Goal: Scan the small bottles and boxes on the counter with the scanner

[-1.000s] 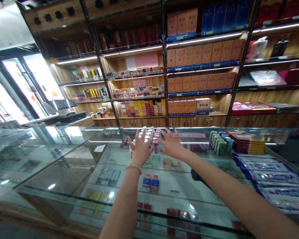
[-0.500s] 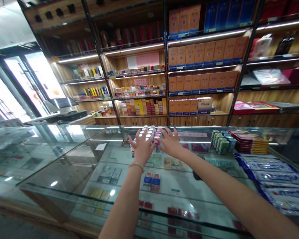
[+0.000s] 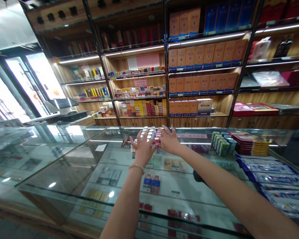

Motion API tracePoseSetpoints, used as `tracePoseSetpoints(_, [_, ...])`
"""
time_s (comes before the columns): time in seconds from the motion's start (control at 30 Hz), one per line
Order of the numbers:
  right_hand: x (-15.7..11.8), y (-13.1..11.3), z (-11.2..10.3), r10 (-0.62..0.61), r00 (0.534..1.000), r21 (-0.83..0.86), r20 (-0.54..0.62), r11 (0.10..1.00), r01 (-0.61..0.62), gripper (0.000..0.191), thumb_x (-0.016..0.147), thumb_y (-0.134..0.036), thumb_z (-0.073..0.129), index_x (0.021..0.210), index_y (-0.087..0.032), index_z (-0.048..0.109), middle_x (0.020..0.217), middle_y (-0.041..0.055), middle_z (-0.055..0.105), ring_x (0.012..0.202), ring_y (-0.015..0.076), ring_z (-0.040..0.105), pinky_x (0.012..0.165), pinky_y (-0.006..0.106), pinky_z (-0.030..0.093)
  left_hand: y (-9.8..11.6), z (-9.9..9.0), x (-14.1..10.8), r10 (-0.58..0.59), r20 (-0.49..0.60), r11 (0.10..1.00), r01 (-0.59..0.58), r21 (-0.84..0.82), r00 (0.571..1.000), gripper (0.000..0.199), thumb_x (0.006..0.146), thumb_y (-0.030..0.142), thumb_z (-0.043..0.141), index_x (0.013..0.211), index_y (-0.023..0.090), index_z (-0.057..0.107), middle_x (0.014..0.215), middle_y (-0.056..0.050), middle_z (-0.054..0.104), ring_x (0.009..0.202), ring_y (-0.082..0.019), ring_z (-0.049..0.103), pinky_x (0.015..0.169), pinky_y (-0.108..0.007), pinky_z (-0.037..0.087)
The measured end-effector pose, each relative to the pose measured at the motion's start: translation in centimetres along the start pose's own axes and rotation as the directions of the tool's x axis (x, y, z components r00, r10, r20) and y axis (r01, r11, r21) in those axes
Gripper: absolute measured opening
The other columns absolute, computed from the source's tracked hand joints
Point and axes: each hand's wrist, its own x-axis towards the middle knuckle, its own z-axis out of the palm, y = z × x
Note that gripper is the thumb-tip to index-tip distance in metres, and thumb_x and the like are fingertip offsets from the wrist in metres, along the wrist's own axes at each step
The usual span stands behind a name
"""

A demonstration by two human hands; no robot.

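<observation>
Standing in close rows on the glass worktop [image 3: 185, 182], white tubs [image 3: 149, 137] and shiny pink tubs [image 3: 157, 141] sit between a left hand [image 3: 144, 151] and right hand [image 3: 169, 143], both with fingers spread. The right has edged closer to the pink tubs since a second ago; contact is unclear.

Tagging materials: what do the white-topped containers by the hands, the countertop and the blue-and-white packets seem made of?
White-topped containers: perhaps smooth plastic, from the even round tops; too small to be sure.
Countertop: clear, glossy glass; items show through and lights reflect.
Blue-and-white packets: probably shiny plastic film, from bright streaky highlights.
</observation>
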Motion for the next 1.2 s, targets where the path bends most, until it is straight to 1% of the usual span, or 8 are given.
tracePoseSetpoints(0.2, [-0.2, 0.4, -0.3, -0.078, 0.997, -0.026, -0.001, 0.997, 0.078, 0.024, 0.088, -0.03, 0.064, 0.108, -0.022, 0.074, 0.159, 0.0092, 0.039, 0.151, 0.0341, 0.019, 0.121, 0.064, 0.005, 0.1, -0.1, 0.0, 0.042, -0.011, 0.999, -0.042, -0.018, 0.999, 0.006, 0.079, 0.031, 0.076, 0.085, 0.03, 0.076, 0.155, -0.003, 0.047, 0.148, -0.038, 0.027, 0.115, -0.074, -0.003])
tracePoseSetpoints(0.33, [-1.0, 1.2, -0.5, -0.099, 0.99, -0.048, -0.105, 0.994, 0.095, 0.022, 0.09, -0.031, 0.061, 0.106, -0.022, 0.073, 0.158, 0.0079, 0.04, 0.151, 0.0319, 0.019, 0.122, 0.06, 0.002, 0.5, -0.1, 0.1, 0.057, -0.06, 0.997, -0.06, -0.056, 0.997, 0.01, 0.081, 0.034, 0.074, 0.091, 0.033, 0.076, 0.156, -0.002, 0.045, 0.148, -0.036, 0.028, 0.116, -0.073, -0.003])
tracePoseSetpoints(0.47, [-2.4, 2.1, -1.3, -0.049, 0.975, -0.046, -0.215, 0.998, 0.04, 0.02, 0.091, -0.034, 0.059, 0.1, -0.022, 0.073, 0.159, 0.0067, 0.039, 0.151, 0.0305, 0.019, 0.121, 0.059, 0.0, 1.6, -0.3, 0.3, 0.05, -0.135, 0.991, -0.066, -0.113, 0.99, 0.012, 0.085, 0.037, 0.071, 0.095, 0.033, 0.076, 0.157, -0.003, 0.044, 0.147, -0.035, 0.03, 0.116, -0.072, -0.001])
tracePoseSetpoints(0.67, [-5.2, 3.6, -3.7, 0.04, 0.952, 0.005, -0.303, 0.999, -0.041, 0.02, 0.094, -0.036, 0.056, 0.097, -0.024, 0.071, 0.159, 0.006, 0.039, 0.151, 0.0288, 0.02, 0.121, 0.057, 0.001, 5.0, -1.5, 0.7, 0.099, -0.193, 0.977, -0.132, -0.165, 0.976, 0.014, 0.089, 0.04, 0.065, 0.096, 0.033, 0.075, 0.156, -0.003, 0.045, 0.146, -0.035, 0.031, 0.117, -0.071, 0.004])
tracePoseSetpoints(0.8, [-7.2, 4.9, -5.2, 0.08, 0.944, 0.031, -0.32, 0.997, -0.074, 0.02, 0.094, -0.036, 0.055, 0.099, -0.023, 0.07, 0.159, 0.0066, 0.04, 0.151, 0.0288, 0.02, 0.12, 0.057, 0.003, 7.2, -2.2, 1.3, 0.139, -0.216, 0.965, -0.181, -0.189, 0.966, 0.016, 0.09, 0.041, 0.064, 0.098, 0.034, 0.075, 0.156, -0.002, 0.045, 0.147, -0.033, 0.03, 0.119, -0.069, 0.003])
tracePoseSetpoints(0.9, [-8.4, 5.9, -6.1, 0.115, 0.935, 0.055, -0.335, 0.993, -0.102, 0.019, 0.093, -0.035, 0.056, 0.101, -0.024, 0.07, 0.158, 0.0064, 0.04, 0.15, 0.0294, 0.021, 0.12, 0.058, 0.004, 8.8, -2.7, 1.9, 0.186, -0.205, 0.953, -0.227, -0.199, 0.961, 0.016, 0.091, 0.041, 0.063, 0.099, 0.034, 0.075, 0.156, -0.001, 0.045, 0.148, -0.032, 0.029, 0.12, -0.067, 0.003])
tracePoseSetpoints(1.07, [-10.2, 8.0, -6.8, 0.203, 0.894, 0.111, -0.399, 0.979, -0.173, 0.019, 0.094, -0.036, 0.055, 0.097, -0.025, 0.07, 0.157, 0.0049, 0.042, 0.149, 0.0292, 0.021, 0.119, 0.058, 0.007, 11.9, -3.1, 2.8, 0.208, -0.178, 0.94, -0.247, -0.234, 0.962, 0.017, 0.091, 0.039, 0.061, 0.1, 0.034, 0.074, 0.158, 0.0, 0.042, 0.148, -0.032, 0.029, 0.12, -0.066, 0.002])
tracePoseSetpoints(1.2, [-11.7, 9.7, -6.7, 0.264, 0.853, 0.159, -0.45, 0.964, -0.215, 0.019, 0.095, -0.036, 0.054, 0.097, -0.026, 0.071, 0.155, 0.005, 0.044, 0.148, 0.0292, 0.023, 0.119, 0.059, 0.008, 14.6, -2.4, 3.2, 0.192, -0.18, 0.928, -0.238, -0.286, 0.965, 0.019, 0.093, 0.04, 0.059, 0.104, 0.034, 0.073, 0.158, 0.0, 0.042, 0.148, -0.031, 0.028, 0.121, -0.066, 0.003])
